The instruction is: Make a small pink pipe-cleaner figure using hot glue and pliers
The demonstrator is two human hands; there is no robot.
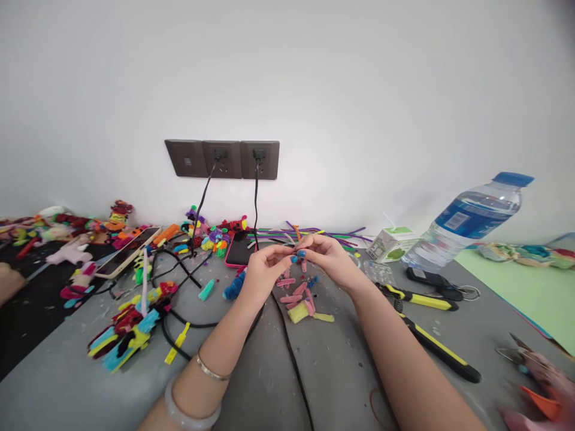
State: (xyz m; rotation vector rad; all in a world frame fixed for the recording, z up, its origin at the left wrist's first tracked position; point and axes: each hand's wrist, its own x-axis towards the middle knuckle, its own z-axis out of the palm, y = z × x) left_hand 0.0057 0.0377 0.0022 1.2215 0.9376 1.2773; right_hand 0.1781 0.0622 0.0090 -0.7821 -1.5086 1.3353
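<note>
My left hand [269,267] and my right hand [331,256] meet above the middle of the grey table, thumbs and fingers pinched together. Whatever lies between the fingertips is small and mostly hidden by them. Just below, short pink pipe cleaner pieces [294,298] lie scattered on the table with a folded yellow pipe cleaner piece [298,312]. A dark blue fuzzy coil [234,286] rests beside my left wrist, and a teal pipe cleaner bundle [206,290] is farther left.
Black cables [287,341] run across the table from wall sockets [222,159]. Yellow-black pliers [438,347] and a tilted water bottle [467,221] stand right. Colourful pipe cleaner figures [130,329] and a phone [128,252] lie left. Another person's hand [9,286] shows at the left edge.
</note>
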